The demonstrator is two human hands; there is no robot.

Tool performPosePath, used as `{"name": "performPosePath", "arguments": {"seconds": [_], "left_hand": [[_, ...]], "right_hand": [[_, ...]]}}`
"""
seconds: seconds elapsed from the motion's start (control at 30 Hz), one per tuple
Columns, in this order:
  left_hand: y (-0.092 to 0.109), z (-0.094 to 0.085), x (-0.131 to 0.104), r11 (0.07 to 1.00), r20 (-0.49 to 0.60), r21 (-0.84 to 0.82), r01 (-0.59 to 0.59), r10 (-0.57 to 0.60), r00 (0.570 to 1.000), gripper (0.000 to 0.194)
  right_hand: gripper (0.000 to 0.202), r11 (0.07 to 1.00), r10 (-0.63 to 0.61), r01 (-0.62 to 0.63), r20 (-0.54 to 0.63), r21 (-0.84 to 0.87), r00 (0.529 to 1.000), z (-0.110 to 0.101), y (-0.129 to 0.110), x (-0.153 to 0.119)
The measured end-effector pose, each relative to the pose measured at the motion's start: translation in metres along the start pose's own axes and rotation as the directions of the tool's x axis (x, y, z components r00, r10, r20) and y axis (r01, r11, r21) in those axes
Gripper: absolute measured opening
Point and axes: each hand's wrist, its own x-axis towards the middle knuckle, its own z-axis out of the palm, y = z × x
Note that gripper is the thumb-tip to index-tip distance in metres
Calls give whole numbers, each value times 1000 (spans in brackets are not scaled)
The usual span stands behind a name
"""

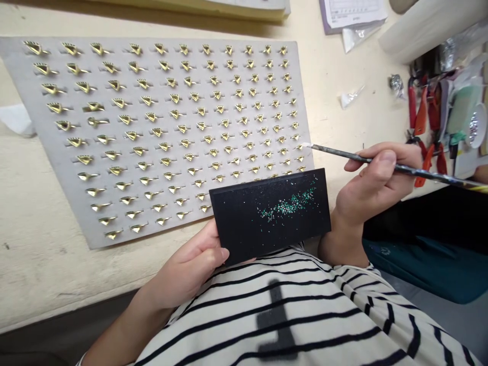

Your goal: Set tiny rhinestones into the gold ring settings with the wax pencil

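My left hand (194, 264) grips the left end of a flat black tray (244, 229), thumb on top. Small green and clear stones (292, 204) lie scattered over the tray's surface. In my right hand (375, 183) a thin dark stick (339, 152) is pinched between thumb and fingers. Its pale tip is over the right edge of a grey foam board (152, 117), close to one of the rings there. Rows of gold rings with triangular tops (131, 135) stand in slits in the board. The tray covers the board's lower right corner.
Pliers with red and orange handles (421, 112) lie at the right beside plastic bags. Small clear bags (351, 96) and a paper pad (353, 12) rest at the upper right. Another thick board (229, 6) lies along the top edge. White paper (17, 119) is at the left.
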Motion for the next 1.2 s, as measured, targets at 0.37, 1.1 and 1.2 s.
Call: {"name": "performPosePath", "arguments": {"seconds": [0.37,1.1,1.2], "left_hand": [[-1,0,-1,1000,57,-14,-15,16,998,38],[-3,-1,-1,999,55,-47,6,-4,998,50],[-3,-2,0,1000,61,-7,-6,7,998,50]], "right_hand": [[24,1000,-5,5,5,-20,1000,0,-1,-3],[20,997,75,-75,3,2,997,1,-3,-7],[20,999,34,-34,1,-5,999,0,-3,-6]]}}
